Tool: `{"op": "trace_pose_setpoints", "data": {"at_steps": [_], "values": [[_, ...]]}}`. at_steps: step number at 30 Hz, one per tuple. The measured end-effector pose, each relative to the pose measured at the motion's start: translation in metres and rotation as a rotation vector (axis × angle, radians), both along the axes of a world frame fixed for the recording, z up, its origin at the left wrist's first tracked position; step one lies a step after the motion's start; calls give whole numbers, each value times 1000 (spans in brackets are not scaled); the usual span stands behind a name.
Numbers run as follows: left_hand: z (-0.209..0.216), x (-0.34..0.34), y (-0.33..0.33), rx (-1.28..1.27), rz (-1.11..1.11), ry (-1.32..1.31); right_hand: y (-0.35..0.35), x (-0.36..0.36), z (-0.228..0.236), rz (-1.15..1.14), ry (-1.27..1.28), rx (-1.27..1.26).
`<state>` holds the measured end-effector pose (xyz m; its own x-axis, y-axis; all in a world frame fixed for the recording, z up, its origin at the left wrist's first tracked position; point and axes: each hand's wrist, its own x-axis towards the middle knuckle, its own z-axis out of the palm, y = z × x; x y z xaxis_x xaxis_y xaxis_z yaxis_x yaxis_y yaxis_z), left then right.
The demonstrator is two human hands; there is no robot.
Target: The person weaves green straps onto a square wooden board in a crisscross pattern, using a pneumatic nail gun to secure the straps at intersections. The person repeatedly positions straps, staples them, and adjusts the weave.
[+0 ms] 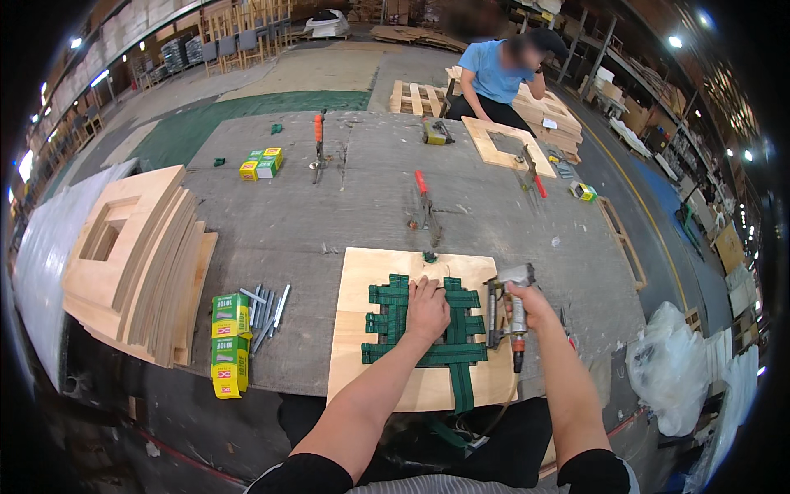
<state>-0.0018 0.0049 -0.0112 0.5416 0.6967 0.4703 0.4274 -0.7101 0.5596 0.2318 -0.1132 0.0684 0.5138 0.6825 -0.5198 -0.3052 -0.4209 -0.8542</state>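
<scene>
In front of me lies a pale wooden panel [350,329] with green webbing straps [424,356] woven across its middle. One strap end hangs toward the panel's near edge. My left hand [428,311] rests on the webbing, fingers stretched forward and pressing on the straps; it grips nothing. At the panel's right side, my right hand [535,305] is wrapped around the handle of a pneumatic staple gun [496,314]. The gun's nose is beside the right strap ends; whether it touches the wood, I cannot tell. A toggle clamp [423,206] with a red handle stands beyond the panel's far edge.
To the left rises a stack of wooden panels [136,263]. Yellow-green boxes [230,362] and loose staple strips [265,313] lie nearer. Across the grey table [280,222], a person [498,74] sits by another panel [485,148]. An orange-handled clamp [318,136] stands far left.
</scene>
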Motion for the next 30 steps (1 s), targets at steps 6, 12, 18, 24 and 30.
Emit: {"op": "trace_pose_setpoints", "data": {"at_steps": [6,12,18,24,30], "values": [[-3,3,-3,10,-1,5,-62,64,-18,-150,205,60],[5,2,1,91,19,-155,-85,78,-17,-56,-253,-262],[39,-42,-39,-501,-96,-374,-147,35,0,10,-680,6],[16,-159,-207,-1121,-376,-93,-241,-40,18,-148,-352,152],[-15,-114,-238,-1345,-206,-389,-246,-90,-3,-160,-212,208]]}}
